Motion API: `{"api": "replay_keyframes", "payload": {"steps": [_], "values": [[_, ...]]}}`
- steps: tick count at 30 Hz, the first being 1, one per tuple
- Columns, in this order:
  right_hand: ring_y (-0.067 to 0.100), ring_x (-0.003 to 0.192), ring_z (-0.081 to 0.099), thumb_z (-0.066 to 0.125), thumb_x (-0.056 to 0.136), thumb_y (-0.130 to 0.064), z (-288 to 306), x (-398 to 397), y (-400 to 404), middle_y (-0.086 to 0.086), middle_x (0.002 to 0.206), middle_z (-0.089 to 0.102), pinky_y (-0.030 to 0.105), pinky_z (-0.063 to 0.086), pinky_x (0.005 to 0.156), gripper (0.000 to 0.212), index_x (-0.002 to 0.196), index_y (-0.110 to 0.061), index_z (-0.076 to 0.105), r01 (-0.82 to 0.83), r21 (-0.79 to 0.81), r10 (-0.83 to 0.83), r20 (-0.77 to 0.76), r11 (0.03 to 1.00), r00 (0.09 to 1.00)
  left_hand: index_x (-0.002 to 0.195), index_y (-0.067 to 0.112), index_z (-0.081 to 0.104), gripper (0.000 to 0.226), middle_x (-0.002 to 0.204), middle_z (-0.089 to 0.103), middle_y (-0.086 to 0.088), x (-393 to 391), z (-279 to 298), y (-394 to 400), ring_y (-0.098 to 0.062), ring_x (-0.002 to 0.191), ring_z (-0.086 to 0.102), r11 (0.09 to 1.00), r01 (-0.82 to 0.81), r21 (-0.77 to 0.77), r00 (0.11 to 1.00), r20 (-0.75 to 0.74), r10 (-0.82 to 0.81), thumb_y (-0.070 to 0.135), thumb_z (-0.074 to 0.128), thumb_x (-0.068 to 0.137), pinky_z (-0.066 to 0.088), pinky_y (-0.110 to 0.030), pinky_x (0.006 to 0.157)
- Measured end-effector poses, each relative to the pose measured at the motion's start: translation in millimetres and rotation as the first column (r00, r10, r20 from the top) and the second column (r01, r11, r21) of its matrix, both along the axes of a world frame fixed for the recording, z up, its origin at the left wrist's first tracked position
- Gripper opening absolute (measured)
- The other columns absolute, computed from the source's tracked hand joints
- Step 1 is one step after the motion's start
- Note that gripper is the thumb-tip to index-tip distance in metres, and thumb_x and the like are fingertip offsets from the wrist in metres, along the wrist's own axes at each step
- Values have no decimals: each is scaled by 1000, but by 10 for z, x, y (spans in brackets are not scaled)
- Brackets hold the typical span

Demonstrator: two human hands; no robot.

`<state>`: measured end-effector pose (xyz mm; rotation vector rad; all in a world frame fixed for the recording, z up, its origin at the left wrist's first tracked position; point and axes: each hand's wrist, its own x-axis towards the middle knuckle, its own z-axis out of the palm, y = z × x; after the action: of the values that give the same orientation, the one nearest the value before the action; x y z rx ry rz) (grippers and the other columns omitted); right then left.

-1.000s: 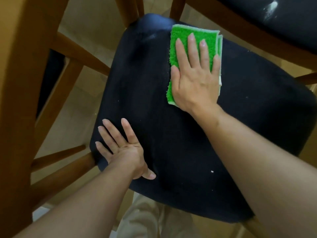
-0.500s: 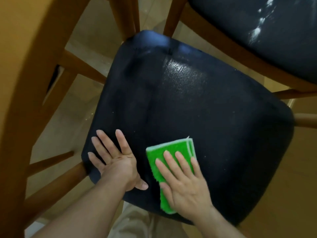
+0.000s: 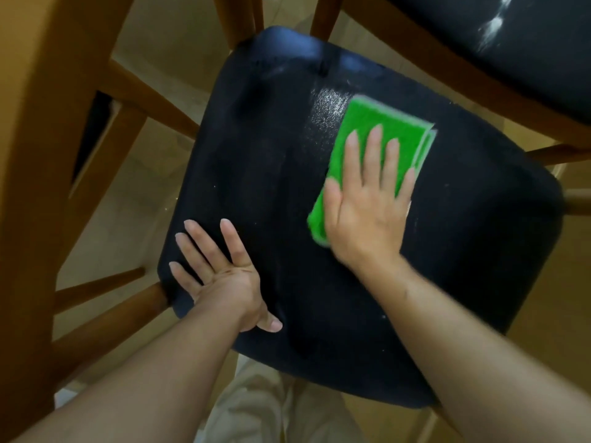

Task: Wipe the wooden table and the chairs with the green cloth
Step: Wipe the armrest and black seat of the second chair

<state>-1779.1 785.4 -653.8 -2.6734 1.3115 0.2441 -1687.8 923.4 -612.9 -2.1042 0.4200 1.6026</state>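
A chair with a dark padded seat (image 3: 463,257) and wooden legs fills the middle of the head view. The folded green cloth (image 3: 377,129) lies on the seat's far right half. My right hand (image 3: 367,206) presses flat on the cloth with straight fingers and covers its near part. My left hand (image 3: 220,273) rests flat on the seat's near left corner, fingers spread. A wet shiny streak (image 3: 326,113) shows on the seat just left of the cloth.
A second chair (image 3: 511,52) with a dark seat and white smears stands at the top right. A wide wooden leg or frame (image 3: 35,187) runs down the left side. Wooden rungs (image 3: 96,289) cross below the seat at left. Pale tiled floor lies underneath.
My right hand slid the cloth from the seat's far edge to the near edge, then back out to the far right half. The left hand stayed on the near left corner.
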Motion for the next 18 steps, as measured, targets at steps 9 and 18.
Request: {"api": "replay_keyframes", "payload": {"steps": [9,18], "values": [[29,150,3,14,102,-50,90,-1258,1427,7,164,1,56,6,118,62,157,-24,4,-271,185,293,-98,944,951,94,4,-67,170,104,-65,-35,18,19,-12,-50,109,-54,999,8,43,1000,-11,-7,56,89,50,-17,-63,108],[34,143,25,35,92,-53,45,-747,324,8,160,24,56,19,111,69,153,-24,21,-259,92,264,-46,962,963,94,6,-67,169,104,-66,-33,6,46,-22,-48,108,-55,999,-1,37,1000,-14,2,53,90,51,-15,-63,109]]}}
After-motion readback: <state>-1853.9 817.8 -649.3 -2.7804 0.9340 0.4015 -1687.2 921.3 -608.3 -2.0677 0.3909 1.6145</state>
